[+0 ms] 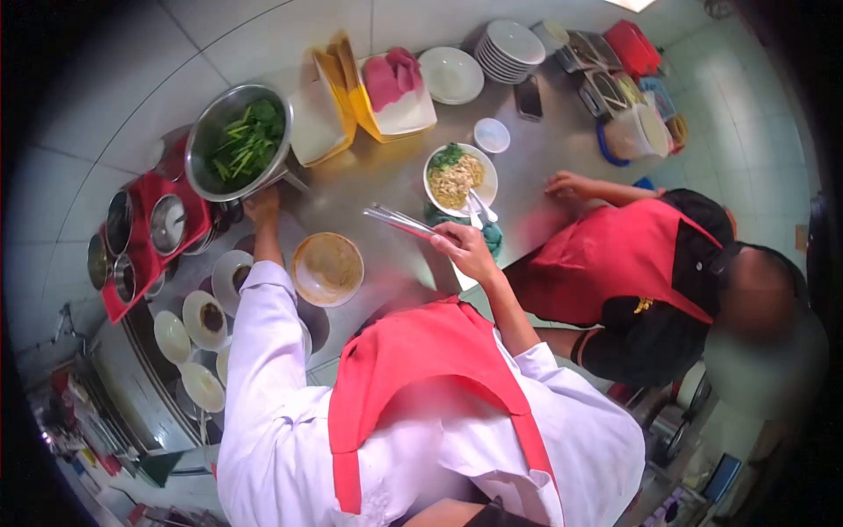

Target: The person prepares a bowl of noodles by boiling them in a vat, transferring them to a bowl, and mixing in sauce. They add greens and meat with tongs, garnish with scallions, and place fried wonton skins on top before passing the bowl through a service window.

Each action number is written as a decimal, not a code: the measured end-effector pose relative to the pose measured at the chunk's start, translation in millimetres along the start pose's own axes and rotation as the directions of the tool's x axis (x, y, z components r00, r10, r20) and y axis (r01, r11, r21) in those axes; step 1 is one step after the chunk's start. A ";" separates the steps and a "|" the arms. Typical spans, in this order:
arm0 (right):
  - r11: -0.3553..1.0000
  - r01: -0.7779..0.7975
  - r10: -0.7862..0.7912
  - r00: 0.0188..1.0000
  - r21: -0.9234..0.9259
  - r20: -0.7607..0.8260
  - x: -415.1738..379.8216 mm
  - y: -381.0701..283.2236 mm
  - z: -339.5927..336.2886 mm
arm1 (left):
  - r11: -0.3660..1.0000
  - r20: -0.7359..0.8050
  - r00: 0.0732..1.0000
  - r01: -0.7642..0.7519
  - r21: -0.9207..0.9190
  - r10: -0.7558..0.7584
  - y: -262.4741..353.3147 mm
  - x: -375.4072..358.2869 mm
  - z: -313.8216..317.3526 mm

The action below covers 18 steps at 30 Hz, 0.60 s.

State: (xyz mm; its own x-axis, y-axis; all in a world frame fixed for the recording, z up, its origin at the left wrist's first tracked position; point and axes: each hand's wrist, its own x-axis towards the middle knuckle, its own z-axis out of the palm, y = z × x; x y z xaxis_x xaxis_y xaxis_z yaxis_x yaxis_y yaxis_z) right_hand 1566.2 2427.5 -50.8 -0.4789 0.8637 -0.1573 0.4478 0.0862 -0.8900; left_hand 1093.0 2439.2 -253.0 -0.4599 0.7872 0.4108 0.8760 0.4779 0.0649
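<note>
My right hand [465, 249] is closed around metal tongs [399, 218], which point left over the steel counter. Just beyond it stands a white bowl [458, 178] of noodles with minced topping, greens and a white spoon. My left hand [262, 207] is at the lower edge of a large steel bowl [235, 145] of leafy greens; its fingers are mostly hidden under the rim. Between my arms sits a wide bowl [327, 269] with brown residue inside.
A co-worker [606, 255] in a red apron stands at right, one hand near the counter. Stacked plates [511, 51], a phone [529, 97] and yellow-edged boxes [386, 92] line the back. Small bowls [205, 320] and a red tray [149, 237] are at left.
</note>
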 end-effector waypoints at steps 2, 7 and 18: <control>0.999 -0.040 0.039 0.999 0.016 0.037 -1.0 2.1 1.6 | 0.938 0.100 0.958 0.282 -0.200 -0.267 -4.4 -3.6 8.8; 1.000 -0.004 0.007 0.997 -0.031 0.078 2.3 -14.1 3.0 | 0.901 0.052 0.961 0.273 -0.338 -0.272 -31.9 -6.4 25.6; 0.980 0.116 -0.100 0.989 -0.160 0.105 10.3 -34.5 14.1 | 0.914 0.065 0.949 0.314 -0.257 -0.308 25.0 -79.0 -110.8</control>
State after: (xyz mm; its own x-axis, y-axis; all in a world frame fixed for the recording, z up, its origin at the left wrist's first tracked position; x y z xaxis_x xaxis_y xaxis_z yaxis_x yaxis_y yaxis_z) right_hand 1535.3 2426.4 -27.8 -0.5979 0.7937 -0.1117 0.5040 0.2640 -0.8223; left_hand 1167.4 2345.7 -183.0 -0.7154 0.6256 0.3112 0.6938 0.5836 0.4219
